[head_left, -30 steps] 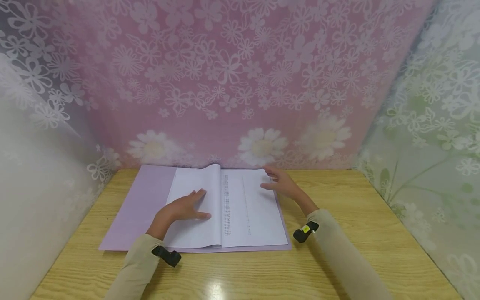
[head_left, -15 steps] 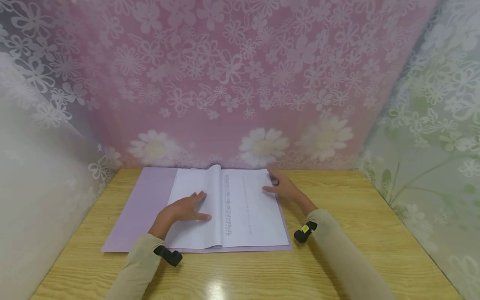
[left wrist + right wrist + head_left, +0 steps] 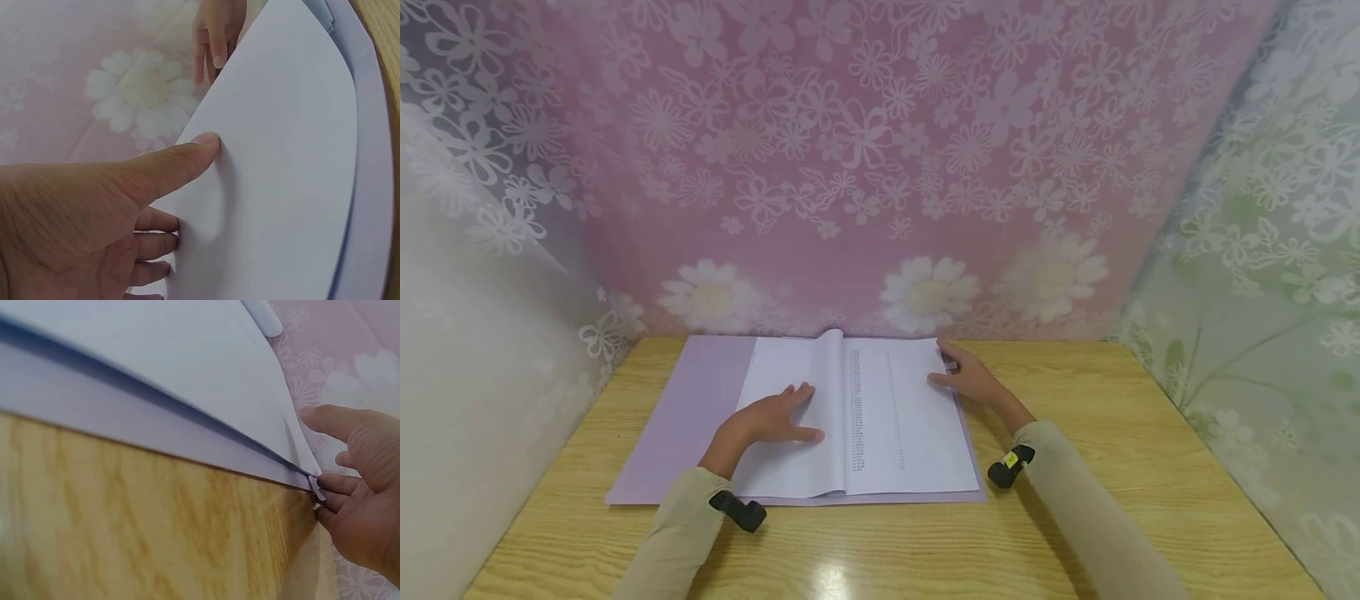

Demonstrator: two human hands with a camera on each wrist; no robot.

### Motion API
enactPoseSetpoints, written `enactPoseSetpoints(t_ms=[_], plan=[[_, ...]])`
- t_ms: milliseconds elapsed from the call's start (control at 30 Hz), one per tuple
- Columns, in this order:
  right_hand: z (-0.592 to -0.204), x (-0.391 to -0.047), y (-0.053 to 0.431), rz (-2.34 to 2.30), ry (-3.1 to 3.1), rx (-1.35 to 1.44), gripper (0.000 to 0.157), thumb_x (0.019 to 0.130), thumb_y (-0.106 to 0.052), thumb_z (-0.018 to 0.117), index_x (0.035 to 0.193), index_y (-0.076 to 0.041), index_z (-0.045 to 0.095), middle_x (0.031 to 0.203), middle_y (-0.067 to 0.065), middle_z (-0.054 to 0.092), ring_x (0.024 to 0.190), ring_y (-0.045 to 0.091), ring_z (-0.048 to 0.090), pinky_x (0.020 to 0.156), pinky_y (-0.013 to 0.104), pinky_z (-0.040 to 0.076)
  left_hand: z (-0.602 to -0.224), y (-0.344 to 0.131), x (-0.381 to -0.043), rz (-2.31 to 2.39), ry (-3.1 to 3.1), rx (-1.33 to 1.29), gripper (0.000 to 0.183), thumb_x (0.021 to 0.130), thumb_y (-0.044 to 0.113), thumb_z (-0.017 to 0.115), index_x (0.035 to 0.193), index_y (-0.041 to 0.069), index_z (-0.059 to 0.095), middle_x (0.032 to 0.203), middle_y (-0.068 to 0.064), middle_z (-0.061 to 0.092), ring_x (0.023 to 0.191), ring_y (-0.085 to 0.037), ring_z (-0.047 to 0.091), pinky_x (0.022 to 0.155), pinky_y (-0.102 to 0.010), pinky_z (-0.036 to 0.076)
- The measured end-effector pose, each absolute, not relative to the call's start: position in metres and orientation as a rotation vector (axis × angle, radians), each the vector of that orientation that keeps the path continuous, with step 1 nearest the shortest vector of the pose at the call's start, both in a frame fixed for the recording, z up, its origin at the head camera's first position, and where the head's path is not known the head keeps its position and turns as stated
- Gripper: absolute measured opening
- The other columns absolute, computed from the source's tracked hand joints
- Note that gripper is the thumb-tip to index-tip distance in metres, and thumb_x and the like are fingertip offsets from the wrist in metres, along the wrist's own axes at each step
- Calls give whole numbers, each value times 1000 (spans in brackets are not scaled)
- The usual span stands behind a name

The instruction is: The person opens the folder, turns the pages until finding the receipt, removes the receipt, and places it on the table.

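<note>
A light purple folder (image 3: 688,425) lies spread on the table, holding white paper sheets. Its left page (image 3: 786,358) is blank and bulges along the fold. Columns of small print run down the right page (image 3: 928,433). On the left page rests my left hand (image 3: 766,419), thumb and fingers spread; the thumb (image 3: 187,156) touches the paper in the left wrist view. My right hand (image 3: 976,379) is at the far right corner of the folder. In the right wrist view its fingers (image 3: 337,487) are at the corner's edge, and the thumb (image 3: 331,420) stands apart from them.
The wooden table (image 3: 880,550) ends at a pink flowered backdrop (image 3: 820,275) right behind the folder. Flowered sheeting (image 3: 1262,333) borders the right side, and pale sheeting (image 3: 475,375) the left. A black camera (image 3: 739,510) sits on the left wrist, another camera (image 3: 1011,467) on the right.
My right hand has moved slightly right and closer to the folder's far right corner. The left hand stays on the left page, and the pages lie as before.
</note>
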State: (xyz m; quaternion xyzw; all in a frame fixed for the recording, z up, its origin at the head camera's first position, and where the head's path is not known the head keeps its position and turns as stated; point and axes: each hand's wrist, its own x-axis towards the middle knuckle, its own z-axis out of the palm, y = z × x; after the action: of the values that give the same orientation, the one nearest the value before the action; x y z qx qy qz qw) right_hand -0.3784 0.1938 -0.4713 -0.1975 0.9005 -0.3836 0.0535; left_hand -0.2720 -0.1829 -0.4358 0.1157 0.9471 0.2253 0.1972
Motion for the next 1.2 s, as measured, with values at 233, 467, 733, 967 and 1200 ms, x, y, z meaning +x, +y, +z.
enactPoseSetpoints(t_ms=[233, 467, 733, 967, 1200], plan=[[-473, -379, 197, -1185, 2738, -602, 79, 97, -25, 71, 159, 0, 29, 162, 25, 34, 148, 44, 38, 118, 57, 37, -435, -181, -273, 616, 2649, 329, 104, 88, 59, 72, 163, 9, 22, 169, -22, 18, 156, -40, 22, 122, -60, 29], [-476, -383, 200, -1224, 2728, -605, 76, 98, -25, 70, 160, -3, 30, 162, 23, 36, 148, 42, 40, 119, 56, 36, -434, -180, -272, 604, 2654, 326, 102, 89, 58, 72, 163, 8, 23, 168, -24, 18, 155, -41, 23, 121, -60, 30], [-471, -382, 200, -1386, 2697, -609, 67, 99, -20, 68, 155, 2, 38, 156, 26, 44, 143, 44, 45, 119, 57, 36, -430, -179, -270, 612, 2645, 325, 100, 90, 56, 72, 163, 8, 23, 168, -24, 18, 155, -41, 23, 121, -60, 30], [-461, -380, 201, -1667, 2544, -618, 59, 100, -11, 65, 151, 7, 40, 150, 33, 47, 140, 48, 47, 117, 58, 37, -432, -181, -273, 604, 2653, 329, 102, 89, 58, 71, 163, 9, 21, 169, -24, 16, 155, -41, 23, 121, -60, 30], [-468, -381, 202, -1567, 2548, -621, 70, 100, -15, 66, 157, 4, 30, 158, 32, 36, 146, 49, 38, 119, 61, 32, -435, -182, -271, 630, 2635, 310, 102, 90, 57, 71, 164, 9, 21, 169, -23, 16, 156, -41, 21, 122, -60, 28]])
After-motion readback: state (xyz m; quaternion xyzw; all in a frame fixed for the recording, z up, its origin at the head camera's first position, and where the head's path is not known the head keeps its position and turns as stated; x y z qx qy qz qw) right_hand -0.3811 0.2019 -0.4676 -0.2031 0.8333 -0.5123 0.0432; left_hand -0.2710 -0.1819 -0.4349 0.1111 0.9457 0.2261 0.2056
